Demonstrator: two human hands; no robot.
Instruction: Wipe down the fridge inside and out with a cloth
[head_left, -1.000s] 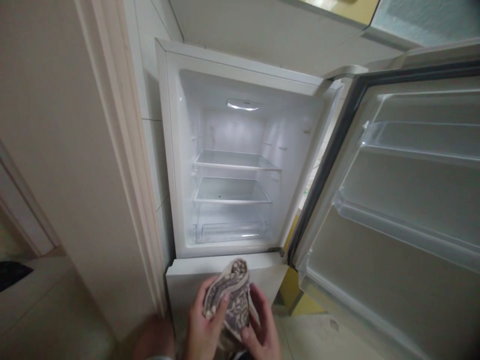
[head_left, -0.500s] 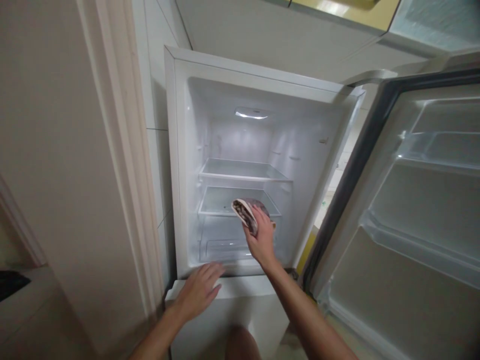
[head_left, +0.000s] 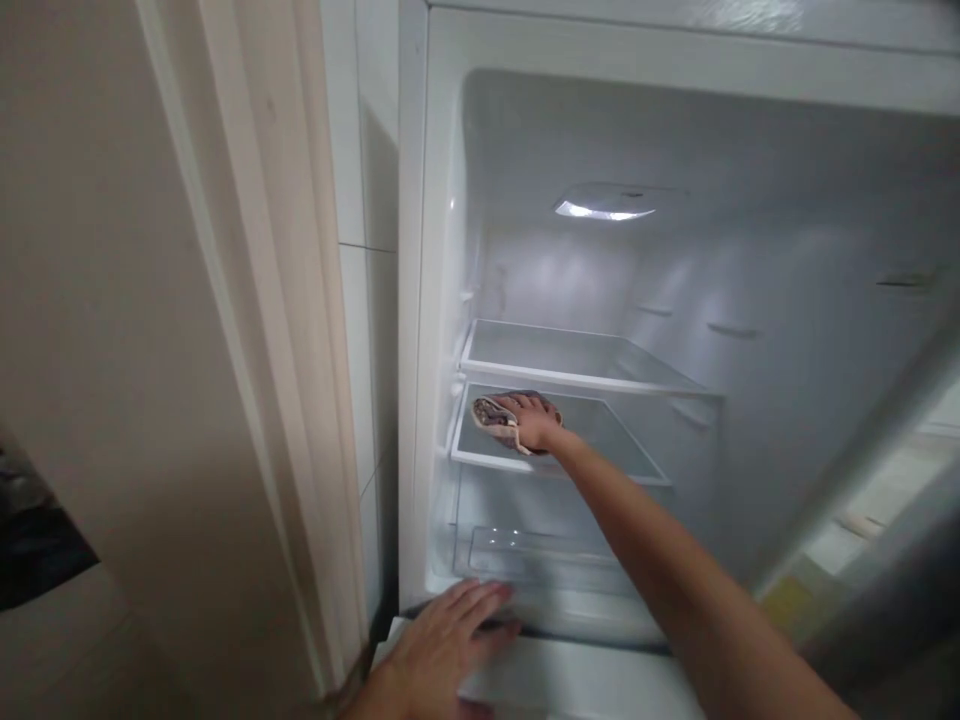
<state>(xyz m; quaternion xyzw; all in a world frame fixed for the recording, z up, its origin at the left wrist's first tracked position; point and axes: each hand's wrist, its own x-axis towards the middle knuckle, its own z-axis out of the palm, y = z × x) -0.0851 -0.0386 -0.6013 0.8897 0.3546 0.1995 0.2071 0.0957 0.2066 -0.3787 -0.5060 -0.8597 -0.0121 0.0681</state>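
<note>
A folded cloth, greyish-brown patterned with a pale edge, lies on the lower glass shelf of a fridge. My right hand reaches in over that shelf, fingers laid across the cloth and holding it against the glass. My left hand is at the front edge of the fridge, above the top of the lower door. Its fingers are stretched out and somewhat blurred, with nothing held in them. Whether it touches the edge, I cannot tell.
An upper glass shelf sits just above my right hand. Below is a clear drawer. A lamp glows at the back. The fridge's left wall stands beside white tiles and a door frame.
The view has moved closer to the fridge. My right hand has carried the cloth inward and pressed it onto the lower shelf. My left hand remains near the front edge.
</note>
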